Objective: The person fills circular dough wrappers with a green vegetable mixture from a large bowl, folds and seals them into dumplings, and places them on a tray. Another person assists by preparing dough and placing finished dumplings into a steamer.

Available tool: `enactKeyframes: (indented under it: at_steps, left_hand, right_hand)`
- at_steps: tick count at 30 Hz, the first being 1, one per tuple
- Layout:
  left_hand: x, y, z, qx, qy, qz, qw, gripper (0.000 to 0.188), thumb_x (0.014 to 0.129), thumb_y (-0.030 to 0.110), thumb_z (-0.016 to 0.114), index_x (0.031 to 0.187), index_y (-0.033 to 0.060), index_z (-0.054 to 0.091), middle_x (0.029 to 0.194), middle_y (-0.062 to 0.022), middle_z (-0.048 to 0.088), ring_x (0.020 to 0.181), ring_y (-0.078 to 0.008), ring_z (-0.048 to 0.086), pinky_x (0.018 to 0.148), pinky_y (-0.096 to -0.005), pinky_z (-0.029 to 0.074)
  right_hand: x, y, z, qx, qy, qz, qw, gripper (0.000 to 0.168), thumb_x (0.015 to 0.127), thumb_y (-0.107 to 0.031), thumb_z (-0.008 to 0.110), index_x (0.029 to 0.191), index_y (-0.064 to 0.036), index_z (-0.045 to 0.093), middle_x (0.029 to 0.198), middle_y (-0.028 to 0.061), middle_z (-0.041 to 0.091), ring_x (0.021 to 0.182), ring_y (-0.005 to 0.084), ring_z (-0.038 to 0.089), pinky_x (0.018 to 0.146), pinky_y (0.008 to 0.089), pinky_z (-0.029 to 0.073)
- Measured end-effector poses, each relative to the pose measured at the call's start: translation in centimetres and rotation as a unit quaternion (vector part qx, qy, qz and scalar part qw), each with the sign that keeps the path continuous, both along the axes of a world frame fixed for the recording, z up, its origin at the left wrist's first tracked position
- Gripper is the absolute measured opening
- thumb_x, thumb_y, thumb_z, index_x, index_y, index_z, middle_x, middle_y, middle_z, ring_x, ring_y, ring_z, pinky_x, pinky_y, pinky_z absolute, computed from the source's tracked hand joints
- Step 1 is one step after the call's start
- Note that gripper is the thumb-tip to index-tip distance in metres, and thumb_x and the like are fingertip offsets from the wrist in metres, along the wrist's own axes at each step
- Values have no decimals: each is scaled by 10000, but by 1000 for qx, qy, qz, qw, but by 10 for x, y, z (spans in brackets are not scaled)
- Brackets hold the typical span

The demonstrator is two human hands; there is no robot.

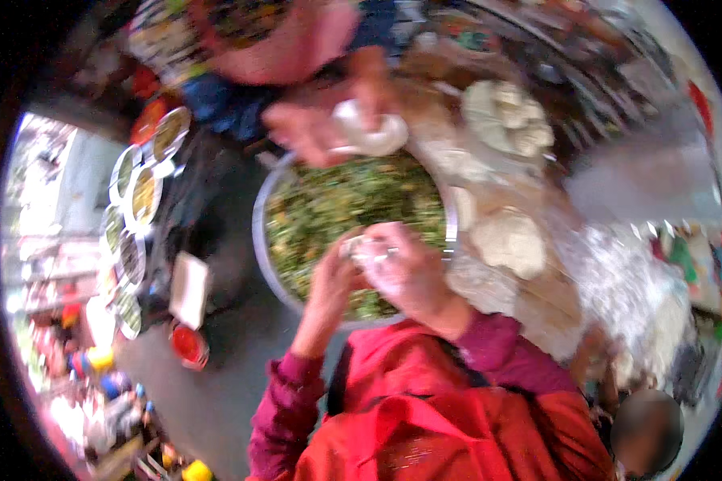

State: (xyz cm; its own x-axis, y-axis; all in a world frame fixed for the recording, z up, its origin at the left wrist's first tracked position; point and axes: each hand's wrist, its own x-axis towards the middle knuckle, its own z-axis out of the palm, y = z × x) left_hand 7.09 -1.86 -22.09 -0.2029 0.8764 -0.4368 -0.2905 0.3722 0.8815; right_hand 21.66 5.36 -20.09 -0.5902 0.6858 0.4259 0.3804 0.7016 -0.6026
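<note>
My left hand (332,270) and my right hand (402,263) meet above the near half of a large round basin (260,231). Between their fingers is a small piece of whitish dough (361,248), mostly covered by the fingers and blurred. Chopped green filling (352,186) with yellowish bits fills the basin beneath. Just right of the rim, a stack of flat round dough wrappers (511,240) lies on a floury wooden board (550,288). Across the basin, another person's hands (305,129) hold a white dough wrapper (379,135) over the far rim.
A plate (481,111) of pale shaped dough pieces stands at the far right. Loose flour (626,276) covers the board's right side. Bowls of ingredients (144,195), a white rectangular container (189,290) and a red-filled bowl (188,347) stand left. Another person (647,430) is at lower right.
</note>
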Motion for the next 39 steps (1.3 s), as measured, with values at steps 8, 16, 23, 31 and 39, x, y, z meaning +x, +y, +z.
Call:
enactKeyframes:
  at_steps: [8,16,23,31,39]
  left_hand:
    - [-17,14,-2,68,258,-122,956,550,819,-120,408,1346,-17,526,1178,-118,630,1072,-192,599,914,-299,486]
    - [-24,14,-9,85,236,-146,957,578,847,30,459,1424,-1,455,1216,-100,623,1006,-153,621,820,-277,527]
    - [-8,24,11,69,135,-78,985,504,990,362,447,1321,-4,550,1194,-123,644,1067,-229,606,963,-367,449]
    - [-6,25,-15,-6,-363,102,926,618,1044,513,306,1290,-2,544,1133,-110,651,981,-212,658,854,-391,563]
    - [-32,17,-11,-66,-236,-11,970,741,998,635,279,1275,11,566,1029,-77,688,836,-184,688,610,-313,573]
  right_hand:
    - [-8,-2,-19,-69,30,-38,996,109,794,-135,689,883,-98,637,850,63,605,733,248,649,622,362,559]
    - [-1,7,-23,-57,28,-25,998,147,817,-165,670,952,-110,651,867,71,632,660,268,657,556,382,543]
    - [-2,21,-18,-144,52,-57,987,138,795,-92,696,928,-61,681,872,107,703,728,265,700,629,354,566]
    - [-8,19,15,-11,77,10,997,238,782,-20,707,1008,-85,674,941,67,664,783,270,671,687,353,557]
    - [-9,17,15,26,-92,101,990,243,761,-87,712,996,-144,694,902,20,642,843,226,663,749,344,558]
